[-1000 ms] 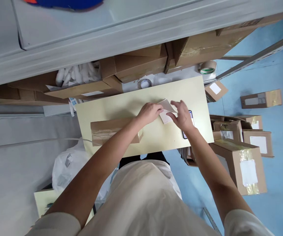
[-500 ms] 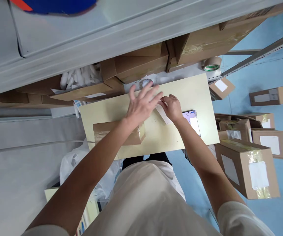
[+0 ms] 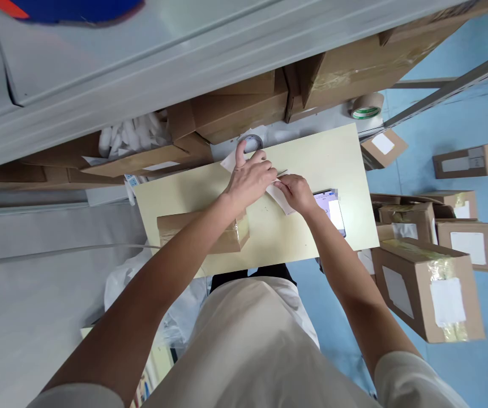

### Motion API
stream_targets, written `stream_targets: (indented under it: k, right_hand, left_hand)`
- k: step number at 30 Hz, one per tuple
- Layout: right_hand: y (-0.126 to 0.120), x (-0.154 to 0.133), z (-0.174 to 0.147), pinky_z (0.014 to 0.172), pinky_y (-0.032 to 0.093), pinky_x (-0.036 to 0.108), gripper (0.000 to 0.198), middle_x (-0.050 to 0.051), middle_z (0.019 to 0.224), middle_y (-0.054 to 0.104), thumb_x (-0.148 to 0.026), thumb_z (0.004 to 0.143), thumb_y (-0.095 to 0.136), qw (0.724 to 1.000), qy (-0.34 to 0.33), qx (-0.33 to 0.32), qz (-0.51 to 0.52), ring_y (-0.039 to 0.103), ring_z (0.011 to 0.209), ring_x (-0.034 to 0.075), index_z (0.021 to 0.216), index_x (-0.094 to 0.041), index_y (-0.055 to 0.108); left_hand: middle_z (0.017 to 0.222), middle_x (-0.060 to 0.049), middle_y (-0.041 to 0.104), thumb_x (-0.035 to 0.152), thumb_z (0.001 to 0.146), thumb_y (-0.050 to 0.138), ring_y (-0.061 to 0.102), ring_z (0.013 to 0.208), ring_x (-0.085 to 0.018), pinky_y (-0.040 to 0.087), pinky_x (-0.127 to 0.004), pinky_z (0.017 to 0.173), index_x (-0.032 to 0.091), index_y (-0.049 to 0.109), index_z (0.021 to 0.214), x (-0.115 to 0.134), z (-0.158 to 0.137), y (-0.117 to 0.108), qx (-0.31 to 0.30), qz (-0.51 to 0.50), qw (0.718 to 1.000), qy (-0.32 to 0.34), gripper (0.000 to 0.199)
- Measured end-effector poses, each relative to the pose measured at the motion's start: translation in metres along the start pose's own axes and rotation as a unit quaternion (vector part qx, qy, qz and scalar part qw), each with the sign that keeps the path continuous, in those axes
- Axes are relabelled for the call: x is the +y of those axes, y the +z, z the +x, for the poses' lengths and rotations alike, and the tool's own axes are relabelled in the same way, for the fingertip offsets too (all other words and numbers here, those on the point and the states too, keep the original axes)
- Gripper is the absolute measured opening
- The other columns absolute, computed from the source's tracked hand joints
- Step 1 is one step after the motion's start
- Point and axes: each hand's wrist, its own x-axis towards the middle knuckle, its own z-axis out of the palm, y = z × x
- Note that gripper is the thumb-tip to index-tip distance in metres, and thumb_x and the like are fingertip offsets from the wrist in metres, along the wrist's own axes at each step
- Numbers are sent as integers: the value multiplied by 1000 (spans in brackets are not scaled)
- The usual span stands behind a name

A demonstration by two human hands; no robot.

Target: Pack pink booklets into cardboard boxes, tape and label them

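My left hand [image 3: 251, 177] is over the middle of the table, its fingers curled down at the upper end of a white paper strip [image 3: 281, 198] and its thumb raised. From the right, my right hand [image 3: 297, 192] pinches the same strip near that end, so the two sets of fingertips almost meet. A thin dark sliver [image 3: 283, 171] shows between them, too small to name. Another piece of white paper [image 3: 228, 162] sticks out beyond my left hand; whether it joins the strip is hidden. A taped cardboard box [image 3: 231, 235] lies under my left forearm.
A phone with a lit screen [image 3: 329, 209] lies right of my right hand on the cream table [image 3: 346, 153]. Behind stand a tape roll [image 3: 252, 143], a brown tape roll [image 3: 367, 106] and an open carton [image 3: 142, 156] of white items. Labelled boxes [image 3: 428, 289] crowd the floor at right.
My left hand has gone from spread fingers to curled ones, coming down beside my right fingertips at the paper strip. My right hand has barely moved and keeps its pinch.
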Motion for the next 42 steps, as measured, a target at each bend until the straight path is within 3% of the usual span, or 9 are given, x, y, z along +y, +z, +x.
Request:
stream_targets:
  k: [6,12,16,20,24,31,34,37,42]
  right_hand:
    - [3,5,-4,82,44,35,43,6,82,71,-46,95,35,1000,5,14,-4,64,79,21,82,-21,67]
    - [4,7,-14,85,47,41,44,7,115,66,-39,86,54,994,100,9,49,63,97,28,127,-24,51]
    - [4,18,-18,80,49,44,57,10,111,65,-29,82,56,989,141,9,41,64,92,30,136,-22,39]
    - [-3,11,-16,89,44,52,72,19,122,58,-43,80,60,989,127,69,9,56,109,34,140,-17,30]
    - [-17,-45,-13,90,46,48,86,18,129,52,-58,75,63,982,83,109,131,54,114,30,143,-22,23]
    - [-26,-153,-35,67,54,35,65,-1,75,62,-45,81,61,921,129,153,335,62,66,17,135,-26,30]
    - [-27,-186,-53,69,54,37,60,1,82,64,-40,83,59,929,120,211,280,63,73,18,134,-25,32]
    - [-22,-229,-76,86,50,50,64,13,113,61,-38,79,63,952,67,281,102,60,105,28,136,-26,34]
    - [10,-299,-114,103,38,54,34,9,121,63,-28,84,59,982,-123,137,-49,57,117,28,118,-33,58]
  left_hand:
    - [83,-6,71,25,89,49,53,102,-26,11,-57,106,24,72,76,-12,4,-3,-25,-35,998,-55,26]
    - [80,-6,71,28,91,46,58,93,-25,16,-55,103,22,70,77,-20,8,-6,-42,-38,995,-86,28]
    - [81,-5,72,30,90,49,60,92,-24,18,-52,103,23,70,77,-28,8,-9,31,-53,988,-140,26]
    - [79,-5,71,33,88,52,62,88,-23,32,-45,96,20,69,81,-34,-1,-20,121,-132,961,-212,23]
    - [78,-4,70,36,86,54,63,77,-18,45,-31,77,16,69,83,-19,-20,-35,185,-292,905,-247,25]
    - [88,-6,70,43,79,62,64,77,-17,49,-25,67,15,63,106,32,-113,-76,195,-562,763,-251,39]
    - [86,-6,70,40,70,72,65,77,-17,49,-26,69,15,65,92,43,-171,-81,173,-610,728,-260,35]
    - [83,-5,70,42,69,72,64,75,-17,50,-27,70,16,64,82,53,-215,-76,214,-634,690,-274,31]
    - [80,-3,69,40,69,74,64,75,-16,50,-26,72,18,63,86,69,-261,-76,250,-694,640,-216,30]
